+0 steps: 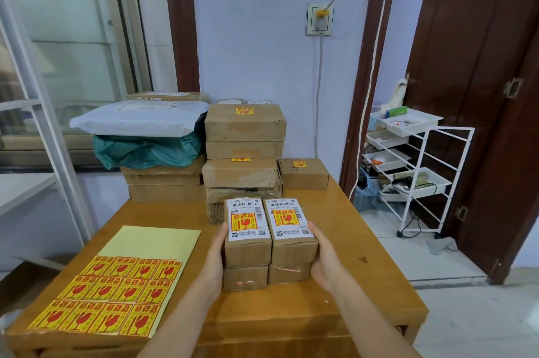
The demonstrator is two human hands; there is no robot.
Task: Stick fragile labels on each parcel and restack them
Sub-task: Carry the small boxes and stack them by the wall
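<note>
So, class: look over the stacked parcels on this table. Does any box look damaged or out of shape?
Yes. In the middle stack, the lower brown box has a crumpled, wrinkled front, and the box beneath it looks torn along its top edge. The four small parcels between the hands look neat.

Left grip (214, 258) and right grip (325, 258) face inward, fingers straight.

Both hands, left hand (214, 263) and right hand (325, 263), press four small stacked parcels (269, 252) at frame centre. A label sheet (116, 293) lies lower left on the wooden table (364, 284).
</note>
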